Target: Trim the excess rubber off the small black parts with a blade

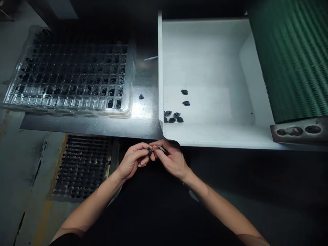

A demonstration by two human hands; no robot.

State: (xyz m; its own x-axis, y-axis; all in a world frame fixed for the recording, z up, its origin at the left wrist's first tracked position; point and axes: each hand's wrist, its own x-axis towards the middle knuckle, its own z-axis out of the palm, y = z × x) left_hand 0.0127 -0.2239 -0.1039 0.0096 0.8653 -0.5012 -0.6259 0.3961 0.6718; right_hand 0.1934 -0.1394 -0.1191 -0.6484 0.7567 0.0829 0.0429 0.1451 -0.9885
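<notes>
Close together in front of my body, my two hands meet just below the white bin's near left corner. My left hand [133, 160] pinches a small black moulded part [150, 151] between thumb and fingers. My right hand [173, 159] grips a slim tool [163, 149] with a light, metallic-looking tip, close beside the part; its exact kind is too small to tell. Several similar black parts [172, 120] lie in the left corner of the white bin [205, 135], with two more farther back. One black piece [141, 97] rests on the metal table [146, 78].
At left, a stack of clear compartment trays [128, 102] holds many black parts. Lower down stands another filled tray [82, 167]. A green ribbed belt [294, 61] slopes over the bin's right side, with a metal bracket [302, 130] beneath. A thin white stick [151, 58] lies by the bin.
</notes>
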